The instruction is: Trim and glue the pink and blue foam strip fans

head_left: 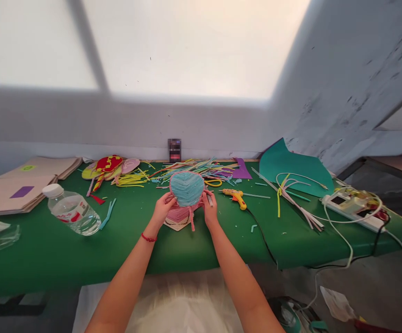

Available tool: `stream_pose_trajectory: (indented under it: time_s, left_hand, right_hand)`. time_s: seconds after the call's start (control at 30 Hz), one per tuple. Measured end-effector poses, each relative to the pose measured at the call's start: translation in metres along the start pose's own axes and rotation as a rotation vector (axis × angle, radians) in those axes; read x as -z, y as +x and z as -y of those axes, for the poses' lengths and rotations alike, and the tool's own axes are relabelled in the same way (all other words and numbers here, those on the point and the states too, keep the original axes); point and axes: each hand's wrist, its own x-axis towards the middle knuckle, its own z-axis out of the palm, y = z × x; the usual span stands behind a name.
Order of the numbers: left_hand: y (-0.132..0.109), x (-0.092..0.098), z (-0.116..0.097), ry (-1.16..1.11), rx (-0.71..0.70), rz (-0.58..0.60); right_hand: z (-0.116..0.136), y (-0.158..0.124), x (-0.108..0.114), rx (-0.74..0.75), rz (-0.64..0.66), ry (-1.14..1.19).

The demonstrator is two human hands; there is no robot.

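Observation:
Between my two hands is a small fan that looks made of pipe cleaners, with a light blue, ribbed face, a pink rim and a short pink handle. My left hand pinches its lower left edge. On the lower right edge, my right hand has its fingers closed. Partly hidden beneath the fan, a pink and cream ribbed piece lies on the green table. Right of my right hand rests a yellow glue gun with a clear glue stick in its back.
Behind the fan spreads a pile of pipe cleaners. Finished colourful fans, a tilted water bottle and cardboard folders are on the left. Teal sheet, pale pipe cleaners and a power strip with cables lie right.

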Motion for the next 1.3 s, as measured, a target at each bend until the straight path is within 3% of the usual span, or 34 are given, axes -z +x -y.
stream_pose_trajectory:
  time_s: [0.13,0.43,0.87,1.3]
  left_hand:
    - [-0.001,0.01,0.009,0.005,0.023,0.012]
    - [0.001,0.012,0.024,-0.054,0.067,-0.018]
    - [-0.003,0.014,0.021,0.001,0.027,-0.011]
    - [-0.006,0.014,0.023,-0.055,0.109,0.003]
  right_hand:
    - [-0.007,0.001,-0.002,0.001,0.041,-0.027]
    - [-0.009,-0.002,-0.002,-0.104,0.072,0.053]
    - [-0.008,-0.001,-0.005,-0.195,0.004,0.104]
    - [-0.01,0.0,-0.002,-0.199,-0.015,0.13]
